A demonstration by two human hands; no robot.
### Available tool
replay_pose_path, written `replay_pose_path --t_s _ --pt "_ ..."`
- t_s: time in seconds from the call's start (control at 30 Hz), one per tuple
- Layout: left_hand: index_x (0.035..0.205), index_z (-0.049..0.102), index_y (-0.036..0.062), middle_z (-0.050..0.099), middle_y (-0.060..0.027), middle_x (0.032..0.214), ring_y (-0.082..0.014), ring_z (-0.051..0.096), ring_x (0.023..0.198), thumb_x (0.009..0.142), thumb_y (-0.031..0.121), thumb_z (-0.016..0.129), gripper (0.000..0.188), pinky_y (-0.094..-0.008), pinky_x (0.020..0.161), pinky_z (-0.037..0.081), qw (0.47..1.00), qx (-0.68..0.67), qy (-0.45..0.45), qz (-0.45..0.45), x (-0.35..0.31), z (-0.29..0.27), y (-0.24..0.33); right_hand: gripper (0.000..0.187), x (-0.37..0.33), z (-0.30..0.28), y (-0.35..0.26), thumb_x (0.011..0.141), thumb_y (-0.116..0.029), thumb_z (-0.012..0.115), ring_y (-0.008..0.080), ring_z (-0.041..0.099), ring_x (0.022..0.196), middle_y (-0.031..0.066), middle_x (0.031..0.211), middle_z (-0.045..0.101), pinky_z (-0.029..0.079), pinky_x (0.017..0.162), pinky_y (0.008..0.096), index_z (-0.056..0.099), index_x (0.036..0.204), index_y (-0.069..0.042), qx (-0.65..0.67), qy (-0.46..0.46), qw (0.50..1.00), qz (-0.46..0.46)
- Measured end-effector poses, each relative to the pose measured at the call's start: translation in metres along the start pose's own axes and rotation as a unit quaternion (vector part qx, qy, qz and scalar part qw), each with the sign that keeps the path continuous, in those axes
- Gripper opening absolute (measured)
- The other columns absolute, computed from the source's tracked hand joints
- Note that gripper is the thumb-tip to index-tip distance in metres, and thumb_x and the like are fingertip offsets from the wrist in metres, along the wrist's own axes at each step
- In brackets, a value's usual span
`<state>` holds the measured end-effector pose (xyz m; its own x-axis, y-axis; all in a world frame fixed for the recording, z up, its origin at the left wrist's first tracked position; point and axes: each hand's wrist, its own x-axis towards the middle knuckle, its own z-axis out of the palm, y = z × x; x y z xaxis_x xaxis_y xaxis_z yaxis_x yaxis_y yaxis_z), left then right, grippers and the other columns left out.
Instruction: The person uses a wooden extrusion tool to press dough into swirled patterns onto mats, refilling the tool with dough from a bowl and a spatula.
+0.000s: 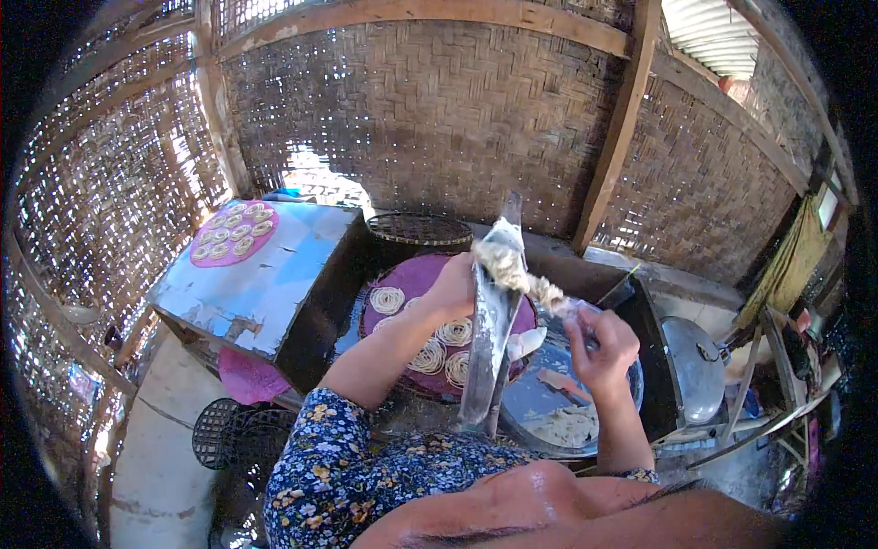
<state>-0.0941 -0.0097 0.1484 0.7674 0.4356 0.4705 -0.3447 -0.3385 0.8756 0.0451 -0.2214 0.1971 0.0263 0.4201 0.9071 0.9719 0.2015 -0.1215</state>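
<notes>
In front of me, my left hand (455, 288) is closed on the side of a long wooden press (489, 357), its fingers partly hidden behind the wood. Pale dough smears the press. My right hand (604, 349) is closed around a pale, dough-smeared tool (573, 311) whose kind I cannot make out. Sticky dough (503, 265) stretches from it onto the upper part of the press. Beneath my left hand, several coiled dough rings (427, 357) lie on a round purple sheet (402, 274). Below my right hand sits a metal basin (638, 403) with more dough (562, 426) and a flat brown piece (562, 384).
On the left, a blue-white table (265, 302) bears a pink sheet of dough coils (242, 233). A woven tray (421, 229) leans at the back. A lidded metal pot (692, 366) stands right. Black baskets (219, 435) sit low left. Woven walls (457, 110) enclose the space.
</notes>
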Motion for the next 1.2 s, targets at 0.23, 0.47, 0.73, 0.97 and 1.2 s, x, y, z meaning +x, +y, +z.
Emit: replay_pose_path --t_s 0.23,0.47,0.73,0.97,1.2 --pt "0.094 0.053 0.0001 0.057 -0.0107 0.083 -0.0245 0.058 0.071 0.058 0.002 0.068 0.039 -0.0382 0.063 0.050 0.968 -0.200 0.148 -0.026 -0.013 -0.025 0.044 0.016 -0.045 -0.064 0.025 0.062 -0.006 0.067 0.0159 0.055 0.058 0.0093 0.063 0.057 0.042 0.054 0.0267 0.060 0.075 0.000 0.241 -0.096 0.918 0.298" --pt "0.087 0.054 0.0088 0.047 -0.0034 0.081 -0.0215 0.052 0.074 0.055 0.015 0.068 0.036 -0.0353 0.069 0.040 0.917 -0.360 0.045 0.164 -0.030 -0.061 0.037 0.021 -0.136 -0.091 0.087 0.066 -0.020 0.055 0.0254 0.061 0.068 0.0114 0.071 0.062 0.047 0.059 0.0360 0.064 0.077 -0.005 -0.436 -0.592 0.640 0.221" --pt "0.082 0.051 0.0150 0.040 -0.0012 0.085 -0.0181 0.048 0.078 0.058 0.013 0.068 0.030 -0.0320 0.077 0.037 0.838 -0.477 -0.099 0.248 -0.004 -0.033 0.045 0.073 -0.119 0.017 0.054 0.067 -0.060 0.053 0.0286 0.056 0.083 0.0175 0.096 0.057 0.044 0.072 0.0353 0.044 0.117 -0.007 0.358 -0.368 0.821 0.251" --pt "0.106 0.049 0.0095 0.045 -0.0077 0.105 -0.0275 0.047 0.102 0.070 0.024 0.065 0.042 -0.0410 0.085 0.039 0.922 -0.371 0.018 0.112 0.000 -0.006 0.052 0.093 -0.050 0.050 -0.037 0.058 -0.077 0.040 0.0193 0.045 0.039 0.0192 0.079 0.054 0.037 0.033 0.0261 0.039 0.112 -0.002 0.839 -0.257 0.206 0.433" --pt "0.105 0.049 -0.0004 0.053 -0.0145 0.107 -0.0225 0.050 0.101 0.056 0.019 0.076 0.059 -0.0376 0.089 0.037 0.994 0.056 -0.022 0.090 -0.081 -0.039 0.028 0.098 0.009 0.032 -0.030 0.061 -0.037 0.068 0.0187 0.053 0.052 0.0243 0.112 0.042 0.040 0.034 0.0206 0.007 0.133 -0.010 0.742 -0.160 0.569 0.316"
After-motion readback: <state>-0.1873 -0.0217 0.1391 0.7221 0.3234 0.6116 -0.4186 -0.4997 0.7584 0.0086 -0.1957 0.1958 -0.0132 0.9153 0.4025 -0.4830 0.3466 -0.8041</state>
